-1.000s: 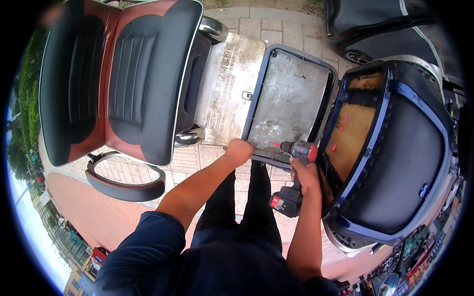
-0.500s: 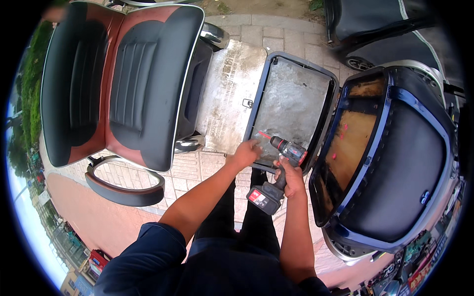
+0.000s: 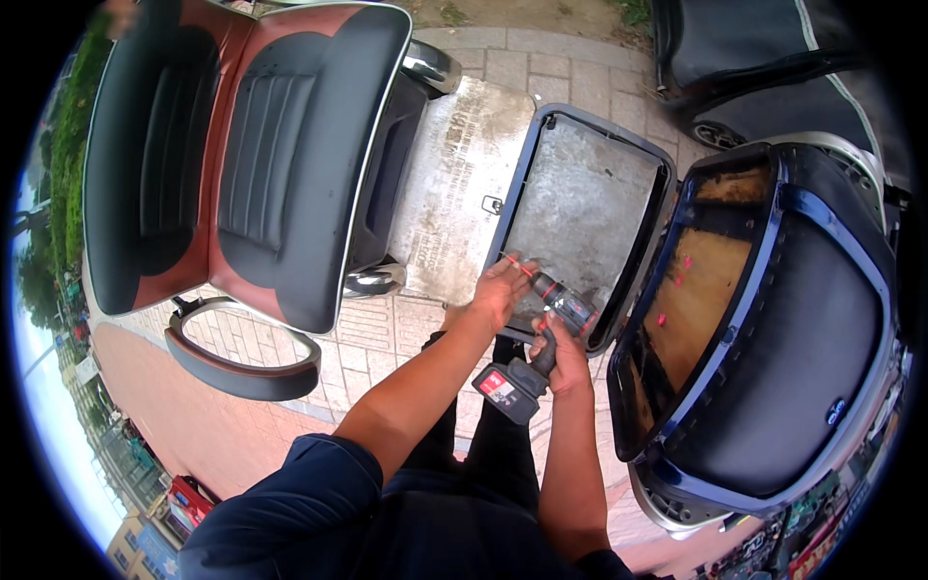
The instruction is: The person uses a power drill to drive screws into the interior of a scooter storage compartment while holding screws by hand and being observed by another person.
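A black-and-red backrest [image 3: 169,155] fills the upper left of the frame, joined along its right edge to a matching padded seat [image 3: 280,164] with pale piping. Below them, at the left of the frame, a looped armrest [image 3: 246,377] with a dark padded side hangs over the paving [image 3: 362,324]. Right of the seat, a worn, pale panel [image 3: 454,193] spans the upper middle, with a small dark latch [image 3: 493,205] at its right edge. Near the centre, the person's left hand [image 3: 498,295] reaches up with its fingers partly extended beside the red bit [image 3: 523,265] of a drill; whether they pinch it cannot be told. The drill [image 3: 564,307] lies slantwise just right of centre, its bit pointing to the upper left, in front of a grey-rimmed rectangular panel [image 3: 580,193]. The right hand [image 3: 565,358] has its fingers wrapped around the drill's handle, above a dark battery pack [image 3: 510,389] with a red-and-white label. Farther right, a brown board [image 3: 710,271] with pinkish-red spots sits within a black body [image 3: 773,358] with glossy blue bars. A dark vehicle [image 3: 764,87] stands in the upper right.
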`<state>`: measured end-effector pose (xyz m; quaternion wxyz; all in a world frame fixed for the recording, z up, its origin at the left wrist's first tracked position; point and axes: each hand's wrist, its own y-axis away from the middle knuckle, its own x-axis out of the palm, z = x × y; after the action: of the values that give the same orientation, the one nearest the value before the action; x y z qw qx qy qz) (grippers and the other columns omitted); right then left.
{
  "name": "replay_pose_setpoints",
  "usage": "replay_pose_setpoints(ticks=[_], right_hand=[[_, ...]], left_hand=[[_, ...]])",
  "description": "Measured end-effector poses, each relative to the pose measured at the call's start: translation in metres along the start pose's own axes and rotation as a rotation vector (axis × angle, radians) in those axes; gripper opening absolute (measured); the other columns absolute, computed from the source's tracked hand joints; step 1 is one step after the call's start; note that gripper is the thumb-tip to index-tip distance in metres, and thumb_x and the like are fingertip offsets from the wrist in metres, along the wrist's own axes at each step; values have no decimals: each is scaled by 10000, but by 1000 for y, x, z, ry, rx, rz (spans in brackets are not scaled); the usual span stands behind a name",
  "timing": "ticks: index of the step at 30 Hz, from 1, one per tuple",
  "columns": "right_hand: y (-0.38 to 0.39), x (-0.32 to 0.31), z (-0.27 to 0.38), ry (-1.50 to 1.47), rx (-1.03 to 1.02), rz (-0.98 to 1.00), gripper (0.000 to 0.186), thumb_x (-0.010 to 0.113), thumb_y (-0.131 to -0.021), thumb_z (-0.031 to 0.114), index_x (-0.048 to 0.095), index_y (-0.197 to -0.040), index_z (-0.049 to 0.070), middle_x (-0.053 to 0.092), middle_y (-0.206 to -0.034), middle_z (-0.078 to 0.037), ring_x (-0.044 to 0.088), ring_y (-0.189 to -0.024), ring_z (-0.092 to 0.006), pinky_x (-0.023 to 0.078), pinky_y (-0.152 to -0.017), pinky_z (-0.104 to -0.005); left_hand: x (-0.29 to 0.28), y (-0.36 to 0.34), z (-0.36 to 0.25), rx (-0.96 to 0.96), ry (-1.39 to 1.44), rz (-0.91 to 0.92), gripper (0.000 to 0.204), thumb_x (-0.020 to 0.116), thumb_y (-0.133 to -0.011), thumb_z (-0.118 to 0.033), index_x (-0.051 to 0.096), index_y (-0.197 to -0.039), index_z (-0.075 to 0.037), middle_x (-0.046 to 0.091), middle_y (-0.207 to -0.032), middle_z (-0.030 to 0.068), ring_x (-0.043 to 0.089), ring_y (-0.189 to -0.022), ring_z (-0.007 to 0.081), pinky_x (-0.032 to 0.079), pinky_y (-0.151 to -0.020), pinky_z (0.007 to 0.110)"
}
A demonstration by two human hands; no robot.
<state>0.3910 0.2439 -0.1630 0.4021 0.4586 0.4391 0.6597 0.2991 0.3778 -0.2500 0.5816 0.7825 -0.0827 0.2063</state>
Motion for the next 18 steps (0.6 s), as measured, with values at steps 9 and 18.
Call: replay_pose_setpoints(ticks=[9, 18], right_hand=[[-4, -1, 15, 63, 30, 6, 253, 772, -950, 236, 632, -1100, 88, 704, -951, -91, 570, -619, -121, 485, -534, -292], [-32, -23, 41, 149, 73, 121, 249, 790, -928, 237, 635, -1064, 99, 656, -869, -42, 555, -602, -95, 471, -516, -279]], left_hand=[[10, 3, -4, 24, -34, -96, 405, 625, -1024, -144, 527, -1395, -13, 691, -1280, 209, 685, -1159, 291, 524, -1025, 390], [-8, 18, -51, 678, -1641, -237, 549, 812, -779, -142, 636, -1264, 47, 693, -1133, 290, 683, -1032, 438, 548, -897, 486]])
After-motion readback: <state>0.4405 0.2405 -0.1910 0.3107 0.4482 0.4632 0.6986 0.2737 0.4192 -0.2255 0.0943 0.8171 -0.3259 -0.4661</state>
